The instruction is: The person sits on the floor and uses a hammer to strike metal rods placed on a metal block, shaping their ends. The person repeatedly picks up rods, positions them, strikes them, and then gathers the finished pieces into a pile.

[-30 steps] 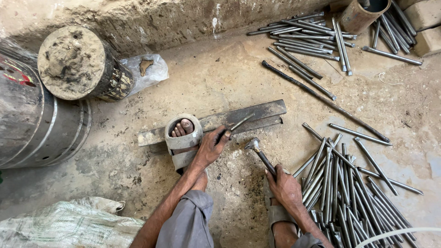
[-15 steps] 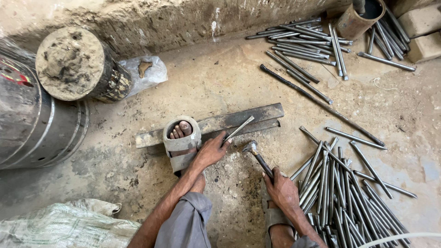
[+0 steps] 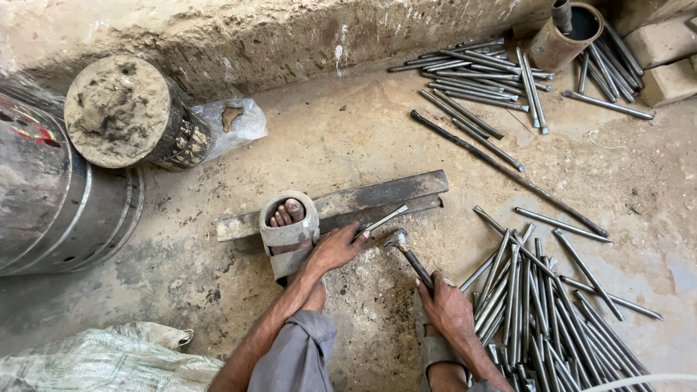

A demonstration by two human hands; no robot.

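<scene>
My left hand [image 3: 335, 249] grips a short metal rod [image 3: 382, 220] and rests its tip against a flat steel bar [image 3: 363, 199] that lies on the ground. A sandalled foot [image 3: 289, 231] stands on that bar just left of the hand. My right hand [image 3: 448, 306] is shut on the dark handle of a small hammer [image 3: 406, 250]. Its head hangs a little below and right of the rod, close to the bar's edge.
A heap of similar rods [image 3: 541, 297] lies at my right. More rods [image 3: 479, 80] and a rusty pipe [image 3: 563, 33] lie near the back wall. A big metal drum [image 3: 51, 203] and a mud-capped cylinder [image 3: 127, 112] stand left; a sack [image 3: 94, 359] lies at the lower left.
The hammer head has come slightly closer to the rod. My left hand keeps the rod on the bar with little movement.
</scene>
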